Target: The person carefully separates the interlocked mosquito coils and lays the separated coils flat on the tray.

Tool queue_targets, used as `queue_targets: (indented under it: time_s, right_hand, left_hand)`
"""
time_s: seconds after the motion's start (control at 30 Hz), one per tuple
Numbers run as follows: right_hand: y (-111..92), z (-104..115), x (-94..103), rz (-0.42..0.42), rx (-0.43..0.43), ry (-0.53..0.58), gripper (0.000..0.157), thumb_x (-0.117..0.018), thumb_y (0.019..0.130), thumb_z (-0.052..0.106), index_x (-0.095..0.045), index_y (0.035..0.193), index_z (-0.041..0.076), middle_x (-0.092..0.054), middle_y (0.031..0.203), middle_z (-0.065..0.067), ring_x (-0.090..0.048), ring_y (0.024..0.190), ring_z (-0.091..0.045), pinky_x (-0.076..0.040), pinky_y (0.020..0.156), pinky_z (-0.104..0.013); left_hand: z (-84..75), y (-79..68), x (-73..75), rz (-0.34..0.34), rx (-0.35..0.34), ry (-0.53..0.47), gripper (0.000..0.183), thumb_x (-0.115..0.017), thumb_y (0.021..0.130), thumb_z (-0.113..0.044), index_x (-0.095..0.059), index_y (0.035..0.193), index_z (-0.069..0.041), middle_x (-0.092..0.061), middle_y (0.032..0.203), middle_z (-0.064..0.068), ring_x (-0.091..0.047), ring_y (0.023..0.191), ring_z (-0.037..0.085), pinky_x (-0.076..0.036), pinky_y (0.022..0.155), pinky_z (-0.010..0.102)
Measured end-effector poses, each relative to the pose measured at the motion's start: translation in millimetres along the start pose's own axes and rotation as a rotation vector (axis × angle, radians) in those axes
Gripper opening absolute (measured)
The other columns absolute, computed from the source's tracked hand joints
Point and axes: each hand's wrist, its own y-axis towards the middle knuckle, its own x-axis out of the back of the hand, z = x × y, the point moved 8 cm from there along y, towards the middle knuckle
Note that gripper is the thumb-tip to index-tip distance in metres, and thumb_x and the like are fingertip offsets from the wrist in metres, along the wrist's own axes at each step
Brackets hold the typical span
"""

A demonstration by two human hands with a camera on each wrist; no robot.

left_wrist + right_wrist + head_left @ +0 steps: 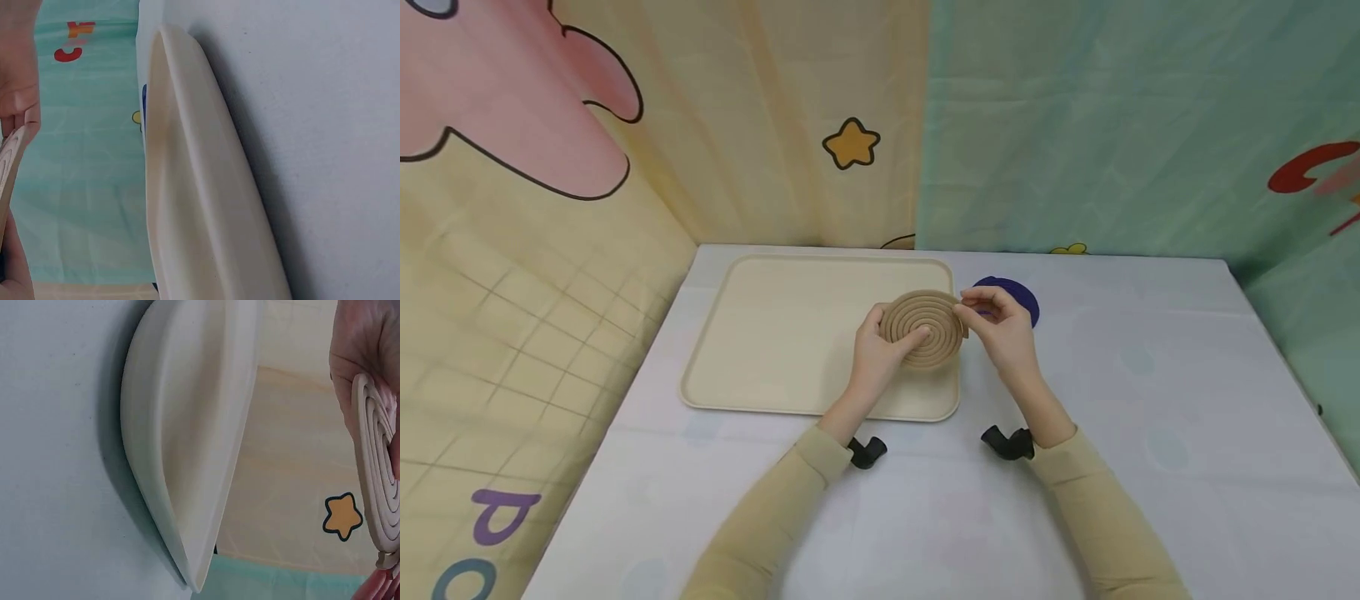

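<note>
Left: a cream tray (782, 333) lies flat on the counter (1150, 375), at nine o'clock from your work. The tan coil is held up over its three-o'clock end, apart from it in both wrist views.

Your left hand (872, 358) comes in from between seven and eight o'clock, thumb across the coil's face to its centre, gripping it firmly enough by the look of it. The tan coil (936, 348) is a flat spiral, tilted up, its turns lying snugly one round another.

Your right hand (1007, 337) is at three o'clock of the coil, thumb and forefinger narrowed in a pinch at its outer edge. A short end stands proud there (best seen in the right wrist view).

Further right, a dark blue disc (1026, 302) rests on the counter between two and three o'clock from the coil, partly behind your right hand; its surface detail is not clear.

Progress, judged: the spiral looks all but complete, with only the outer end left to lie flush. Whether you are winding or letting out, one moment cannot tell. The coil is not yet set down.
</note>
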Motion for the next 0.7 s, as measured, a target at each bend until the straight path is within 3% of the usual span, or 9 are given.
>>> queue_targets:
  time_s: [0.2, 0.33, 0.47, 0.6, 0.7]
  right_hand:
    - [-2, -11, -5.6, 0.032, -0.06, -0.015, 0.035, -0.075, 0.086, 0.003, -0.062, 0.117, -0.006, -0.06, 0.087, 0.011, -0.058, 0.081, -0.002, -0.051, 0.071, -0.01]
    - [-8, -22, -11.5, 0.034, -0.144, 0.005, 0.034, -0.074, 0.086, 0.004, -0.059, 0.116, -0.006, -0.059, 0.087, 0.009, -0.057, 0.08, -0.002, -0.05, 0.071, -0.011]
    - [-18, -34, -22.9, 0.097, -0.245, 0.014, 0.03, -0.072, 0.087, 0.004, -0.054, 0.11, -0.005, -0.057, 0.085, 0.004, -0.058, 0.074, -0.001, -0.056, 0.072, -0.018]
    - [-25, -37, -28.4, 0.13, -0.292, 0.021, 0.028, -0.072, 0.087, 0.003, -0.05, 0.103, -0.003, -0.056, 0.083, 0.003, -0.061, 0.069, -0.001, -0.058, 0.07, -0.019]
    - [-25, -35, -25.4, 0.127, -0.279, -0.023, 0.027, -0.073, 0.087, 0.006, -0.052, 0.1, -0.001, -0.058, 0.083, 0.002, -0.061, 0.069, -0.001, -0.056, 0.068, -0.017]
  left_hand:
    - [2.3, 0.2, 2.3, -0.033, 0.03, -0.088, 0.057, -0.082, 0.081, -0.019, -0.051, 0.126, -0.007, -0.068, 0.113, 0.017, -0.071, 0.096, 0.025, -0.059, 0.083, 0.03]
    - [3.5, -0.6, 5.4, -0.095, 0.047, -0.191, 0.054, -0.082, 0.081, -0.018, -0.051, 0.126, -0.009, -0.072, 0.106, 0.02, -0.073, 0.086, 0.02, -0.06, 0.075, 0.027]
    - [4.7, -2.5, 8.9, -0.16, 0.043, -0.244, 0.048, -0.083, 0.08, -0.017, -0.055, 0.118, -0.008, -0.073, 0.107, 0.016, -0.07, 0.088, 0.012, -0.057, 0.076, 0.021]
    - [4.8, -3.6, 10.9, -0.188, 0.023, -0.235, 0.044, -0.084, 0.079, -0.018, -0.057, 0.112, -0.006, -0.072, 0.108, 0.012, -0.068, 0.092, 0.011, -0.056, 0.08, 0.02]
    - [4.8, -3.6, 12.2, -0.187, 0.008, -0.188, 0.044, -0.085, 0.078, -0.018, -0.06, 0.111, -0.005, -0.072, 0.106, 0.011, -0.067, 0.09, 0.011, -0.056, 0.077, 0.02]
